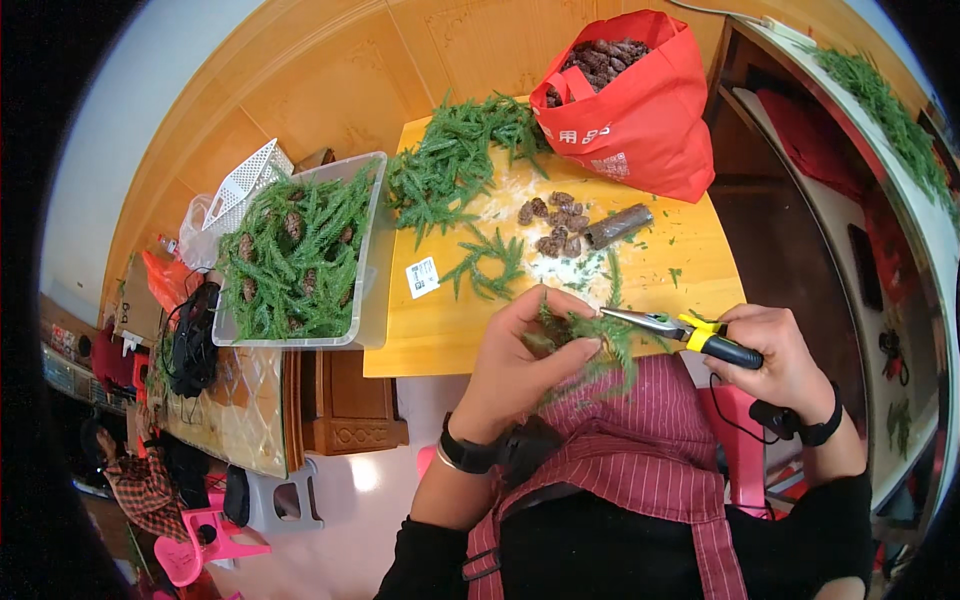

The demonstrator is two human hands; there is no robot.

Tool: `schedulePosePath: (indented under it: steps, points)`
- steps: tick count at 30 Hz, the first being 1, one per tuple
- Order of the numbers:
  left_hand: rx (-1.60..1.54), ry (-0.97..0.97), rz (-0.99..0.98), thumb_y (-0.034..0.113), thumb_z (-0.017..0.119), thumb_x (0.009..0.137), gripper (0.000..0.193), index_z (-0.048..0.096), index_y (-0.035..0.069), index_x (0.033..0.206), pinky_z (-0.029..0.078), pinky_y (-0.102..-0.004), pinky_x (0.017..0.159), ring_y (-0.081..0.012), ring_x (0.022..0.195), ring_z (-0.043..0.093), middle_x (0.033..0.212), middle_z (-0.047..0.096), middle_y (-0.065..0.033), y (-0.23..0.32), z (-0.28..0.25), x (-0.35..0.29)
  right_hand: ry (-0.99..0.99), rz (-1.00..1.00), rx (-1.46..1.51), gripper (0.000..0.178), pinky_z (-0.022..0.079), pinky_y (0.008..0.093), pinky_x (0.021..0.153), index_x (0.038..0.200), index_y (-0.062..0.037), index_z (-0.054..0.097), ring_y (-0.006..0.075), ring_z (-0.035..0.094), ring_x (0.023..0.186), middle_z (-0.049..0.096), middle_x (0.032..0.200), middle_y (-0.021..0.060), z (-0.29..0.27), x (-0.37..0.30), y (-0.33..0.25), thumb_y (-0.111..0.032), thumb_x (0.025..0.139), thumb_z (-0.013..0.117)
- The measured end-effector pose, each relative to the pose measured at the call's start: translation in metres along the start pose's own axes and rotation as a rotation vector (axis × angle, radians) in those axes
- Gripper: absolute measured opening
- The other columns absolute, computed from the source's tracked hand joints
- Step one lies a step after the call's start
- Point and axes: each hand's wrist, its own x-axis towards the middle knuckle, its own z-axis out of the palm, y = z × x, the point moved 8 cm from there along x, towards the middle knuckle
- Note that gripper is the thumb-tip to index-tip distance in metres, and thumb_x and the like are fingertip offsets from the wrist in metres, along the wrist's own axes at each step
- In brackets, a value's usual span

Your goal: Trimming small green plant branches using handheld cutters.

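Pinching feathery sprig (pixel 622 352), pliers (pixel 695 336) (metal, tapered)

Metal-nosed pliers (pixel 668 326), smooth wooden tabletop (pixel 440 335).

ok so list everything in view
table: one, yellow, centre
pliers: one, black/yellow, table's near edge
held sprigs: uncounted, green, pliers' tips
sprig ring: one, green, table's left
sprig heap: one, green, table's back
loose cones: about ten, brown, on table
tube: one, brown, beside cones
label: one, white, table's left
cone bag: one, red, upper right
greenery bin: one, clear, left
basket: one, white, beside bin
person: one, checked shirt, lower left
small clutter: uncounted, mixed, both sides
left grip: one, bare, on sprigs
right grip: one, bare, on pliers
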Motion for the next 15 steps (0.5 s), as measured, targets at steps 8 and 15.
schedulePosePath:
  steps: [8,15]
  points:
    - [0.297,0.040,0.375,-0.005,0.062,0.072,0.027,0.053,0.001,0.096,0.046,-0.0259,0.073,-0.0121,0.089,0.055,0.094,0.056,-0.0058,0.022,0.004,-0.005,0.035,0.040,0.076,0.014,0.046,0.0308,0.068,0.061,0.0002,0.054,0.0251,0.057,0.062,0.051,0.054,0.0082,0.001,-0.004,0.005,-0.003,0.067,0.067]
    - [-0.316,-0.145,-0.039,0.000,0.060,0.077,0.025,0.053,0.001,0.100,0.046,-0.0237,0.071,-0.0096,0.081,0.055,0.095,0.055,-0.0053,-0.011,0.006,-0.003,-0.044,-0.012,0.110,0.011,0.042,0.0371,0.086,0.064,-0.0008,0.057,0.0283,0.059,0.074,0.054,0.060,0.0091,0.005,0.001,0.006,-0.006,0.067,0.066]
